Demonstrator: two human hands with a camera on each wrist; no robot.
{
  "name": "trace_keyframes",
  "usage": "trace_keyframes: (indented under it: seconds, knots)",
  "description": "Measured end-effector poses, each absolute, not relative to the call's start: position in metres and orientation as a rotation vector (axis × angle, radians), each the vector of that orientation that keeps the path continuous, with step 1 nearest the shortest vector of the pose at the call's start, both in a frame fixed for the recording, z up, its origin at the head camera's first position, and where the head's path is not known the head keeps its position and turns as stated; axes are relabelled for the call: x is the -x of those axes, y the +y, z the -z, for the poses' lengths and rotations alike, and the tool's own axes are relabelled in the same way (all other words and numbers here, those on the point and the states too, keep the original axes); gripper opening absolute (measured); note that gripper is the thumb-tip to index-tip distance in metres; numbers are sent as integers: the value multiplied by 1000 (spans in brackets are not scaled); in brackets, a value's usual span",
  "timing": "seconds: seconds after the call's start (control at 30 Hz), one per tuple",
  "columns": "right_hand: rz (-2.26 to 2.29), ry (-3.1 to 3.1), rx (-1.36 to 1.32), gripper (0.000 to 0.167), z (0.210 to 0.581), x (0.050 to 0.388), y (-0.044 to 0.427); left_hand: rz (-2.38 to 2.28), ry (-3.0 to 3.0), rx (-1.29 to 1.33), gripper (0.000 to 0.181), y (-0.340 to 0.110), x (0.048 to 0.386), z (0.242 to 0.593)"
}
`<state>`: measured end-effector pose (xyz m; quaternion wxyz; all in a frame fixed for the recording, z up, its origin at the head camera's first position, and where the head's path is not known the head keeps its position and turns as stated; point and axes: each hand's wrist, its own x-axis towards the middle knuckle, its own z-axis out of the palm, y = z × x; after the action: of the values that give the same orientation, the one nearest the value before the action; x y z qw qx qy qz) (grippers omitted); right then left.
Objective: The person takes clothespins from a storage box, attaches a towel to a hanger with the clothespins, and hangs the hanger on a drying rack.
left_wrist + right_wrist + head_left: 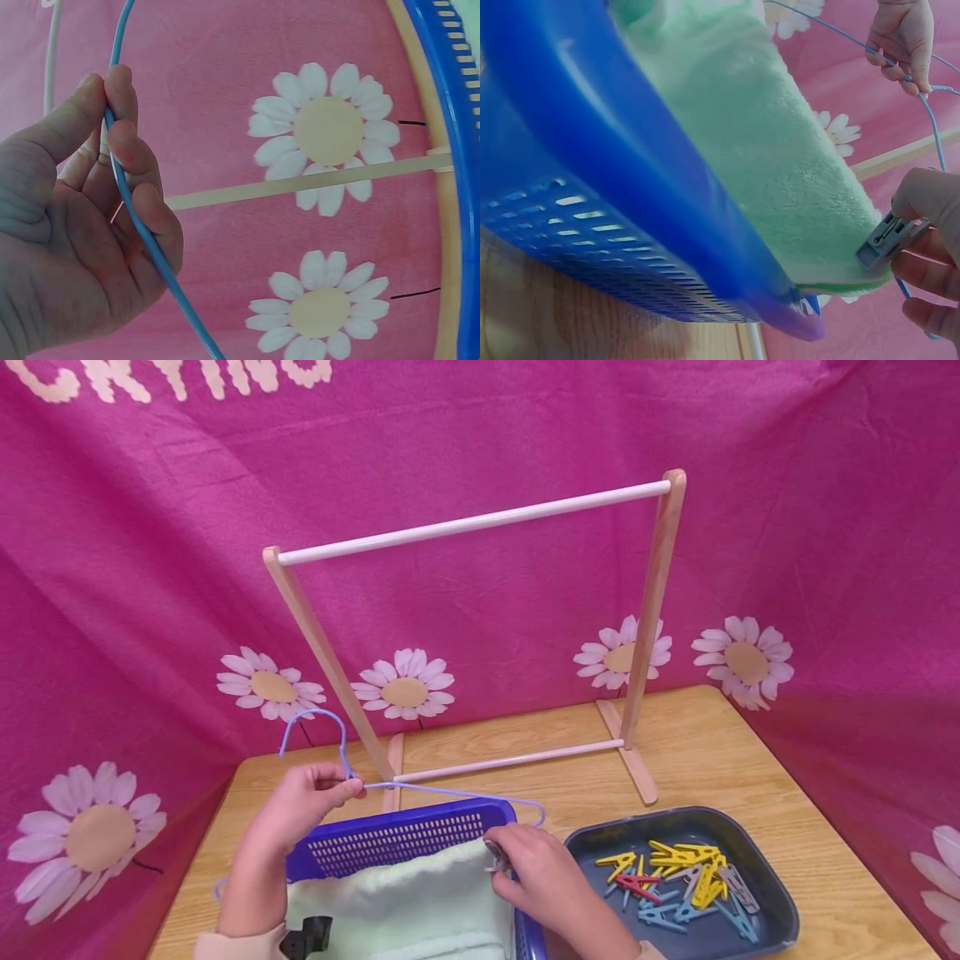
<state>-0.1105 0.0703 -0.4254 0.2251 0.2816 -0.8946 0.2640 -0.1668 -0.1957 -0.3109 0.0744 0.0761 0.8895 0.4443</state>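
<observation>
My left hand pinches a light blue wire hanger at the base of its hook, its bar running right above the basket. In the left wrist view the fingers of the left hand curl round the blue wire. My right hand holds a grey clothespin at the upper right corner of a pale green fluffy cloth. The right wrist view shows the clothespin between thumb and fingers of the right hand, over the edge of the cloth.
A blue perforated basket stands under the cloth. Behind it rises a wooden rack with a white top rod. At the right, a dark tray holds several yellow, blue, red and grey clothespins. A pink curtain with daisies surrounds the wooden table.
</observation>
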Motion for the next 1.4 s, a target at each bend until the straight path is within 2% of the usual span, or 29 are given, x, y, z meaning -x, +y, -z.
trace_keyframes:
  seconds: [0.6,1.4]
  knots:
    - [-758,-2355,-792,33,417,109,72,-1320,2761,-302,17,-194,156,283]
    - [-912,-2110,-786,36,383,104,86,-1301,2797,-359,15,-186,143,262]
